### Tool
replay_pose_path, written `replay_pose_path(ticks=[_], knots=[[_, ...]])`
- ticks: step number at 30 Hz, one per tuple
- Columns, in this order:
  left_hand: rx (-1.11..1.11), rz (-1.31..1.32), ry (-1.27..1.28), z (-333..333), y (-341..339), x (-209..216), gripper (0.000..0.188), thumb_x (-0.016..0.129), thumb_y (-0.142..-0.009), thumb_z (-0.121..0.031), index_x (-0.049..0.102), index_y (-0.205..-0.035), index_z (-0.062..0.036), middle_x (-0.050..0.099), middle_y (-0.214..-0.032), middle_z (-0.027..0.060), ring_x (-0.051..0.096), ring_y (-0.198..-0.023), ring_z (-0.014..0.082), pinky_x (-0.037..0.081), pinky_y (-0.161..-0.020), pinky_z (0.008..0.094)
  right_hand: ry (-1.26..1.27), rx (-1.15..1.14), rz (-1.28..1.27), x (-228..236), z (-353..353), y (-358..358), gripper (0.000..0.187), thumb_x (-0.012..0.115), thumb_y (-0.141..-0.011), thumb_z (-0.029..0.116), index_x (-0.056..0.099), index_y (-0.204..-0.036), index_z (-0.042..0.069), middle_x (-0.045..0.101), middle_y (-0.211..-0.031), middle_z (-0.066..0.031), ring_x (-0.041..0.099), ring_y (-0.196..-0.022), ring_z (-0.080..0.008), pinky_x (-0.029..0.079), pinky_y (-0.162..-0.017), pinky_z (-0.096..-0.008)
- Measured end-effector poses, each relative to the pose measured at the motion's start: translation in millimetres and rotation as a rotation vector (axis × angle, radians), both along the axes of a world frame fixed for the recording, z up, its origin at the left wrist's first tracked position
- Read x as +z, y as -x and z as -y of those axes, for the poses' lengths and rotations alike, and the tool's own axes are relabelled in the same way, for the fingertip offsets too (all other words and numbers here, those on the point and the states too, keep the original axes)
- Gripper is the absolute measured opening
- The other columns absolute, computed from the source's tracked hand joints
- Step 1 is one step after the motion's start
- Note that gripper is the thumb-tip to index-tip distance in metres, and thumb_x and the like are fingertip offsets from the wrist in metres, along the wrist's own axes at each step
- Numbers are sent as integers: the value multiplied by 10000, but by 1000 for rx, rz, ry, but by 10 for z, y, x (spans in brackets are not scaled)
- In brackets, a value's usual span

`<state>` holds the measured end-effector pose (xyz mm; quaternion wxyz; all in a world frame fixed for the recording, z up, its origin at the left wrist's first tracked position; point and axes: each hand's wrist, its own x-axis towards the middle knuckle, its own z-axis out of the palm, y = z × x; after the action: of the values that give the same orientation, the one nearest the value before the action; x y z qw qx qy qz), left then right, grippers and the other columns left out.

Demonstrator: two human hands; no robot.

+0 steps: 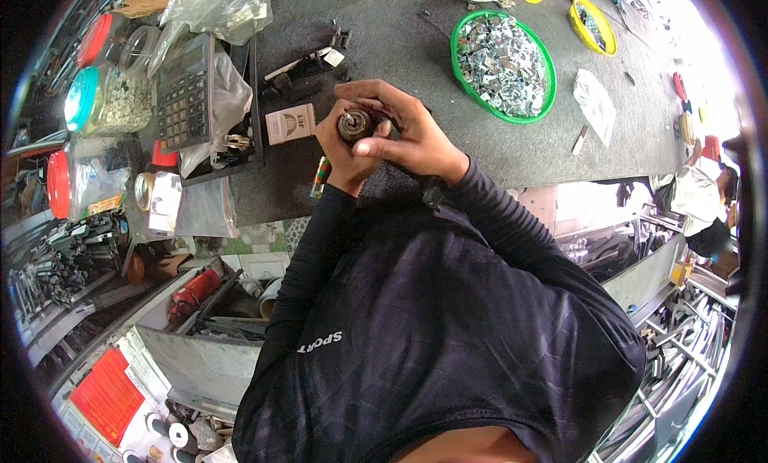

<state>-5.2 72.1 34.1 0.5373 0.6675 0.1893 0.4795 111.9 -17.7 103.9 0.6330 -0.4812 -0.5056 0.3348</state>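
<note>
Both hands close around a tool that looks like a power drill, held over the table's near edge. Its round dark chuck (354, 125) faces up, a thin metal tip showing at the centre; the rest is mostly hidden by my fingers. My left hand (342, 161) wraps the chuck from the left side. From the right, my right hand (418, 131) curls over the tool, its thumb lying across towards the chuck. A small white and brown box (290, 124) lies just left of my hands. Below it, by my left wrist, is an orange and green cylinder (321, 177).
A green basket (550, 71) full of small metal pieces stands at the right, with a yellow basket (612, 41) beyond. To the left are a calculator (184, 95), plastic bags and lidded jars (84, 99). A person (696, 195) is at the far right.
</note>
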Motion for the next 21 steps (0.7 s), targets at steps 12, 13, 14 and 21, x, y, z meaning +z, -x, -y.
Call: replay_pose_path(ticks=[12, 13, 14, 21], knots=[[-53, -28, 230, -6, 56, -152, 1026, 304, -1056, -919, 678, -1091, 36, 723, -876, 95, 762, -850, 192, 575, -694, 321, 12, 61, -79, 27, 22, -19, 517, 562, -1215, 390, 730, -1454, -37, 670, -1567, -214, 631, -1466, -326, 465, -1260, -461], [-11, -61, 215, 5, 39, -182, 1072, 271, -1041, -948, 678, -1097, 42, 722, -879, 93, 768, -857, 197, 579, -690, 321, 3, 56, -19, 30, 31, -31, 469, 627, -1178, 339, 736, -1450, -26, 677, -1564, -215, 639, -1461, -332, 480, -1249, -463], [19, -86, 187, 10, 30, -206, 1114, 249, -1019, -978, 678, -1102, 47, 723, -881, 91, 774, -860, 201, 582, -687, 322, -4, 46, 52, 31, 40, -43, 434, 691, -1140, 289, 743, -1446, -15, 683, -1560, -216, 648, -1457, -338, 494, -1238, -464], [-29, 43, 112, -8, 5, -193, 1167, 309, -952, -1044, 702, -1120, 42, 746, -904, 108, 781, -853, 202, 602, -688, 351, 26, -26, 97, -30, 73, -14, 671, 876, -895, -60, 662, -1525, 31, 668, -1610, -184, 667, -1457, -283, 546, -1218, -426]])
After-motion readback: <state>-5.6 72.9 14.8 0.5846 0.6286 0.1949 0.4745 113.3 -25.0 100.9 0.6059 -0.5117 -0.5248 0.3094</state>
